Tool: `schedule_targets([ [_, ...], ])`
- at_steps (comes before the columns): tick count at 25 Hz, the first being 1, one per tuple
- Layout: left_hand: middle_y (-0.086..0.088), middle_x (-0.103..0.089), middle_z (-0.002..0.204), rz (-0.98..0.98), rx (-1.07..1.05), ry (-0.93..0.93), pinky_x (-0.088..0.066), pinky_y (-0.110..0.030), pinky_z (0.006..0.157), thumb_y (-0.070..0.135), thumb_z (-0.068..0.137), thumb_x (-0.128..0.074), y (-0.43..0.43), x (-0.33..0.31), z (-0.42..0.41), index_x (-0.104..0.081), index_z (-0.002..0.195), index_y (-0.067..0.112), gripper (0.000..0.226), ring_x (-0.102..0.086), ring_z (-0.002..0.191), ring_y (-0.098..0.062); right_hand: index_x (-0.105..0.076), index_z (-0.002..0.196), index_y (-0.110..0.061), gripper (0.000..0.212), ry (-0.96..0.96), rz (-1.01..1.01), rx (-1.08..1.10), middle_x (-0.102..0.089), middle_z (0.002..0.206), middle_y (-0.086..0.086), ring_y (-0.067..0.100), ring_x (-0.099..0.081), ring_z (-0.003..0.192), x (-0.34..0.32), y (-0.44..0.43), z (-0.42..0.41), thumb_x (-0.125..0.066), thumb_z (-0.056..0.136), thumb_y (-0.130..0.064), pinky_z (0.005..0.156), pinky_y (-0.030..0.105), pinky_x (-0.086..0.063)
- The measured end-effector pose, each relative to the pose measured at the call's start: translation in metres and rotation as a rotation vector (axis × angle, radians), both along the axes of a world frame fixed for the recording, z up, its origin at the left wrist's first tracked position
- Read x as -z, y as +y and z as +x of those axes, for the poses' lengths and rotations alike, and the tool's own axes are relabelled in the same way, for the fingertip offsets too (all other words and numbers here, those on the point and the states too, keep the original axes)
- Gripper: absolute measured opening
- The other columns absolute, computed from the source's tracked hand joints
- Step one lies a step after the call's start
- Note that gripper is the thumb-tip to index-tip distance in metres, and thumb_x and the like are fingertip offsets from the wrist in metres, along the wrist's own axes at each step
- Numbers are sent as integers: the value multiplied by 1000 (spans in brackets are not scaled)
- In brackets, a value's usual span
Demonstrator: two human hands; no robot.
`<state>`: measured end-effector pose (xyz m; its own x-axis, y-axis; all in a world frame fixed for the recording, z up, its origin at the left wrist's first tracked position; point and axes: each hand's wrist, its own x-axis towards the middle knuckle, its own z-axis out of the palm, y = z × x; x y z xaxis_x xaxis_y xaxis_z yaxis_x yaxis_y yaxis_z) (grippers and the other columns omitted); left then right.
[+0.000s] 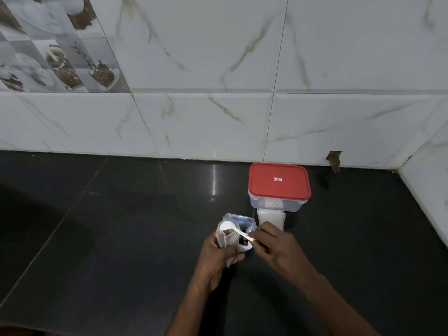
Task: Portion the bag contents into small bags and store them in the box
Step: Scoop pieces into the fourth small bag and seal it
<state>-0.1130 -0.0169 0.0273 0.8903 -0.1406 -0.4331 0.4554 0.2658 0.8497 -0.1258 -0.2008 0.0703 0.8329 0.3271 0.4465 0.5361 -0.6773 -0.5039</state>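
- At the far left, a patterned tile (55, 52) sits in the marble-look wall, above the black countertop (109, 226).
- Your left hand (214, 257) is curled round a small clear bag (229, 241), holding it upright with its mouth open.
- The bowl of a white plastic scoop (228, 226) sits at that bag's mouth.
- Just behind, touching the small bag, the larger bag (242, 220) stands open on the counter with dark pieces inside.
- Your right hand (276, 248) pinches the scoop's handle between thumb and fingers.
- A stack of small bags (271, 218) lies just beyond that hand, against the box.
- The clear box (278, 184) stands near the wall, its red lid on.
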Motion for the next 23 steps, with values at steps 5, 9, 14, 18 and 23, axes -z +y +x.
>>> schedule_targets([
  [5, -30, -72, 102, -27, -40, -50, -58, -46, 85, -13, 62, -68, -1, -3, -2, -70, 108, 1, 48, -71, 91, -38, -72, 93, -13, 13, -59, 73, 73, -61, 87, -5, -2, -54, 72, 2, 5, -8, -61, 86, -12, 66, 8, -44],
  [9, -27, -73, 109, -50, -104, 2, -61, -45, 86, -19, 76, -67, 10, 7, -3, -67, 117, 1, 46, -71, 101, -41, -72, 75, -11, 10, 305, 569, 402, -63, 59, 0, 15, -61, 46, -6, 10, 3, -74, 80, -3, 46, 23, -50],
  [14, -9, -77, 82, -48, -237, 46, -63, -32, 73, -19, 87, -59, 31, 17, -3, -65, 109, 0, 29, -75, 76, -21, -59, 61, -8, 17, 344, 104, 425, -59, 60, 6, 23, -57, 54, 28, 32, 9, -67, 77, -8, 50, 36, -48],
  [18, -21, -75, 110, -11, -117, 84, -63, -33, 76, -11, 89, -63, 26, 24, -2, -66, 121, 2, 34, -71, 100, -34, -64, 65, -13, 24, 372, -276, 373, -61, 65, 6, 22, -56, 41, 56, 51, 10, -85, 54, -9, 35, 28, -43],
  [23, -20, -75, 108, -54, -143, 152, -61, -32, 76, -9, 91, -60, 14, 34, -5, -68, 116, 3, 29, -70, 95, -30, -65, 68, -14, 37, 304, -467, 298, -60, 69, 4, 20, -56, 40, 60, 44, 7, -90, 40, -8, 30, 26, -38],
])
